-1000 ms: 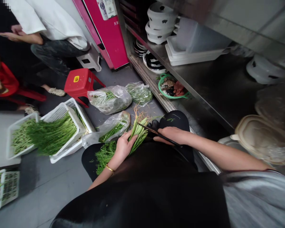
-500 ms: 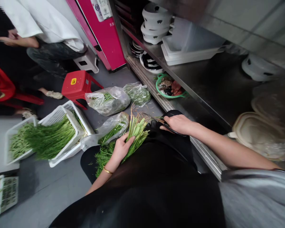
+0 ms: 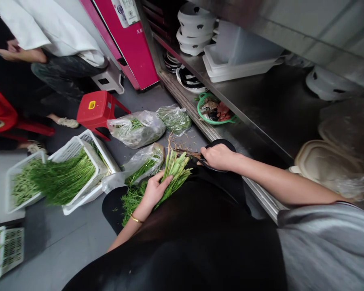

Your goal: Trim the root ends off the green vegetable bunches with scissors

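My left hand is closed around a bunch of leafy green herbs, with pale stalk ends pointing away from me and feathery leaves hanging over my lap. In my right hand is a pair of scissors, its handles dark and its blades reaching left to the stalk ends. Whether the blades touch the stalks I cannot tell. Thin brown roots stick up from the bunch. Just beyond my left hand lies an opened plastic bag holding more greens.
White baskets of greens stand on the floor at left. Two filled plastic bags lie ahead, near a red stool. A steel shelf with bowls and a green colander runs along the right. Other people sit at upper left.
My right hand has moved left with the scissors, bringing the blades closer to the stalk ends. My left hand keeps its hold on the herbs, almost unmoved.
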Demonstrator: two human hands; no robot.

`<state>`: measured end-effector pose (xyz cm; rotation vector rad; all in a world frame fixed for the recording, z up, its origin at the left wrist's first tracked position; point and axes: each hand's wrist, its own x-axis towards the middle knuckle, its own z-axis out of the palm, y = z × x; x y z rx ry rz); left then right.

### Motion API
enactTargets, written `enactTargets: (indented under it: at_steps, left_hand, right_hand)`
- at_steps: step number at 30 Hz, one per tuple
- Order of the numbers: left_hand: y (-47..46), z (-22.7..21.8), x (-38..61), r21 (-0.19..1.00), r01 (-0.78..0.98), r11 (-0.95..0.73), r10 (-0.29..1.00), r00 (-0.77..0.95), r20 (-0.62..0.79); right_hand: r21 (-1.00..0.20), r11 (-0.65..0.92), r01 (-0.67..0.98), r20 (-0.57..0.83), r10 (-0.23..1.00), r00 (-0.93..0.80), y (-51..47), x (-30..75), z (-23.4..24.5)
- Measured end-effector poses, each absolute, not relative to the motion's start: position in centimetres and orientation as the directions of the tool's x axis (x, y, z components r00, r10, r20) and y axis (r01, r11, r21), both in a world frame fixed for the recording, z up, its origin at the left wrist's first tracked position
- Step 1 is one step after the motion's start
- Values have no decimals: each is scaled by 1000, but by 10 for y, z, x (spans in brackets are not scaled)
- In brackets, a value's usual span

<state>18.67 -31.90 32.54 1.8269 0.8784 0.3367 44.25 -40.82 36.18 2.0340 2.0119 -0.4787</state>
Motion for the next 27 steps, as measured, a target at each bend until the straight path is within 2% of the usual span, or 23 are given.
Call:
enactTargets:
  at_steps: [7,15,21,27]
  left_hand:
    - [-320,328,188,887,411,-209,697,699,-160]
    - [-321,328,187,902,400,-163,716,677,-171]
    - [-319,321,184,901,391,-189,685,709,-164]
    - [-321,324,184,900,393,-188,657,732,-182]
  right_hand:
    - [-58,-32,998,-393,920,6,-408,439,357]
    - [-165,-116,979,-418,907,37,-414,454,366]
    - [-340,19,940,-448,876,-179,-421,466,390]
    - [-320,50,946,-411,893,-186,-413,462,386]
